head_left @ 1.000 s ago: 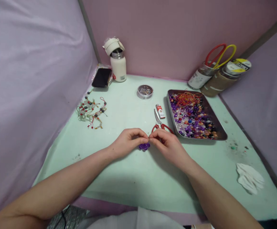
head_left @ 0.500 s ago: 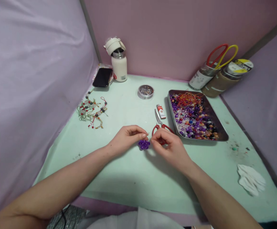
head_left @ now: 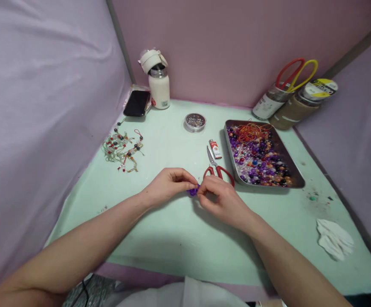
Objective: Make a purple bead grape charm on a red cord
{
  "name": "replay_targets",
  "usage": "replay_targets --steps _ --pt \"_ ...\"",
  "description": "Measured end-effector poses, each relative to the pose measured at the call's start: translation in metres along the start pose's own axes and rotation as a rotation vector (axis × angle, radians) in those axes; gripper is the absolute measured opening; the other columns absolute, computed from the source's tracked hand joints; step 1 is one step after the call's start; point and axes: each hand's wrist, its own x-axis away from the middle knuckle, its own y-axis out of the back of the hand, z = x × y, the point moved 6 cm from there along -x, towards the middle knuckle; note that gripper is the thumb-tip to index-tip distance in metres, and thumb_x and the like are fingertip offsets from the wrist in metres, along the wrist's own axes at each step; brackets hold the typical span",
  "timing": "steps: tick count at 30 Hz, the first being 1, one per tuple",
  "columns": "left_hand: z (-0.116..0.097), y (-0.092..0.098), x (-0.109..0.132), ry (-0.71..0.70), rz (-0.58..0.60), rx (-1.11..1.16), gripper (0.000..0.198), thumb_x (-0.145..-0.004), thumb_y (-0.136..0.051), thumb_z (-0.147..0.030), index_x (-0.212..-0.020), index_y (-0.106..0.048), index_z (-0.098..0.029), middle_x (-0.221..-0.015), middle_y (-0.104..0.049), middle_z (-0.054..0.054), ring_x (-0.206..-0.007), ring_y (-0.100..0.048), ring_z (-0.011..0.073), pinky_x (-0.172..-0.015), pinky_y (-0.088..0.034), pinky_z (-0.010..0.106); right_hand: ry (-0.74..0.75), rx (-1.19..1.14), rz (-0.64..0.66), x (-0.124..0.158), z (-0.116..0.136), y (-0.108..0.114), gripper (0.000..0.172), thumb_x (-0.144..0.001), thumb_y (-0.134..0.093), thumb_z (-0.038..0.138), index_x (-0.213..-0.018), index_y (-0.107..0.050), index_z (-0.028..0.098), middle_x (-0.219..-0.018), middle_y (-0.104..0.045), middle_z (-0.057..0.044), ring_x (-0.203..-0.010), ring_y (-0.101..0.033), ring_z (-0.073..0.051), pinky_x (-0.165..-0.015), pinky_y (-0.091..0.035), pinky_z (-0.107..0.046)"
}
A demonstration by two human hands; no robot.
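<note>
A small cluster of purple beads (head_left: 192,192) hangs between my hands above the table, partly covered by fingers. My left hand (head_left: 172,184) pinches it from the left between thumb and fingertips. Against its right side, my right hand (head_left: 219,195) has thumb and forefinger pressed together; whether they hold a bead or a thread is too small to make out. Red-handled scissors (head_left: 219,168) lie just beyond my right hand, which covers part of the handles. A red and white lighter (head_left: 215,149) rests beside their blades.
A metal tray (head_left: 270,186) of mixed beads and orange cord stands right. Strung beads (head_left: 121,147) lie left, near a phone (head_left: 137,103) and a white bottle (head_left: 160,91). A round clear case (head_left: 195,122), two jars (head_left: 270,102) and a white glove (head_left: 334,239) are around.
My right hand has moved left, closing in on the bead cluster, so its fingers now meet it. The cluster has turned or tilted and shows less. My left hand stays nearly still.
</note>
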Motion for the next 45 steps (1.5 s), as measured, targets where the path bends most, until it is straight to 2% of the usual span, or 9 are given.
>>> replay_targets --steps 4,6,9,14,18,29,35,39,45 --pt "-0.007 -0.002 0.003 -0.1 -0.035 -0.089 0.015 -0.073 -0.066 -0.021 -0.084 -0.062 -0.014 -0.081 -0.068 0.004 -0.076 -0.062 0.0139 -0.075 -0.048 0.03 -0.094 -0.048 -0.077 0.0 -0.007 0.006 0.004 -0.082 -0.052 0.017 -0.08 -0.054 0.019 -0.08 -0.057 -0.003 -0.076 -0.051 -0.016 -0.069 -0.04 -0.029" --pt "-0.011 -0.004 0.006 -0.184 -0.047 -0.178 0.014 -0.076 -0.062 -0.019 -0.089 -0.058 -0.015 -0.082 -0.068 0.003 -0.077 -0.063 0.0138 -0.076 -0.047 0.03 -0.16 -0.107 -0.127 0.0 -0.014 0.008 0.011 -0.086 -0.048 0.02 -0.094 -0.056 0.02 -0.092 -0.06 -0.005 -0.083 -0.054 -0.016 -0.073 -0.042 -0.03" --pt "-0.017 -0.007 0.011 -0.311 -0.074 -0.396 0.011 -0.08 -0.057 -0.017 -0.091 -0.056 -0.018 -0.084 -0.067 0.002 -0.08 -0.062 0.0132 -0.077 -0.046 0.028 -0.195 -0.201 -0.096 -0.001 -0.023 0.002 0.022 -0.091 -0.041 0.021 -0.107 -0.056 0.022 -0.101 -0.061 -0.005 -0.091 -0.056 -0.016 -0.081 -0.043 -0.03" --pt "-0.024 -0.01 0.015 -0.583 -0.114 -0.774 0.007 -0.086 -0.052 -0.02 -0.087 -0.058 -0.019 -0.084 -0.066 0.002 -0.08 -0.058 0.0136 -0.08 -0.042 0.03 -0.217 -0.217 -0.066 -0.003 -0.03 -0.006 0.024 -0.093 -0.039 0.023 -0.106 -0.06 0.021 -0.096 -0.064 -0.005 -0.087 -0.057 -0.016 -0.08 -0.044 -0.031" --pt "-0.025 -0.011 0.015 -0.709 -0.12 -0.871 0.013 -0.089 -0.048 -0.023 -0.091 -0.06 -0.02 -0.081 -0.066 0.003 -0.078 -0.057 0.0145 -0.079 -0.041 0.03 -0.259 -0.281 -0.048 -0.003 -0.031 -0.01 0.021 -0.091 -0.043 0.022 -0.102 -0.061 0.019 -0.092 -0.064 -0.004 -0.084 -0.057 -0.016 -0.078 -0.044 -0.03" --pt "-0.021 -0.011 0.014 -0.719 -0.164 -0.824 0.016 -0.089 -0.048 -0.026 -0.092 -0.063 -0.021 -0.081 -0.068 0.004 -0.079 -0.059 0.0149 -0.079 -0.043 0.03 -0.294 -0.276 -0.078 -0.003 -0.031 -0.01 0.011 -0.086 -0.051 0.023 -0.083 -0.059 0.018 -0.077 -0.052 0.0 -0.074 -0.049 -0.014 -0.069 -0.038 -0.027" --pt "-0.019 -0.001 0.014 -0.656 -0.245 -0.681 0.022 -0.089 -0.05 -0.025 -0.106 -0.063 -0.022 -0.092 -0.072 0.004 -0.085 -0.064 0.0136 -0.081 -0.046 0.027 -0.311 -0.298 -0.102 -0.001 -0.03 -0.007 0.012 -0.087 -0.048 0.026 -0.08 -0.053 0.019 -0.078 -0.049 0.0 -0.067 -0.045 -0.012 -0.062 -0.037 -0.025" --pt "-0.023 0.012 0.012 -0.503 -0.308 -0.715 0.023 -0.087 -0.052 -0.027 -0.104 -0.066 -0.022 -0.09 -0.073 0.003 -0.083 -0.066 0.0149 -0.08 -0.047 0.027 -0.262 -0.208 -0.005 0.0 -0.023 0.002 0.011 -0.09 -0.043 0.022 -0.081 -0.05 0.019 -0.074 -0.05 0.001 -0.067 -0.045 -0.012 -0.062 -0.036 -0.025" --pt "-0.026 0.029 0.007 -0.361 -0.242 -0.966 0.02 -0.081 -0.052 -0.02 -0.088 -0.071 -0.02 -0.082 -0.071 0.007 -0.077 -0.063 0.0199 -0.073 -0.044 0.03 -0.09 0.091 0.238 0.008 -0.019 0.014 0.018 -0.083 -0.039 0.005 -0.075 -0.048 0.019 -0.075 -0.054 0.0 -0.069 -0.045 -0.013 -0.066 -0.035 -0.027"
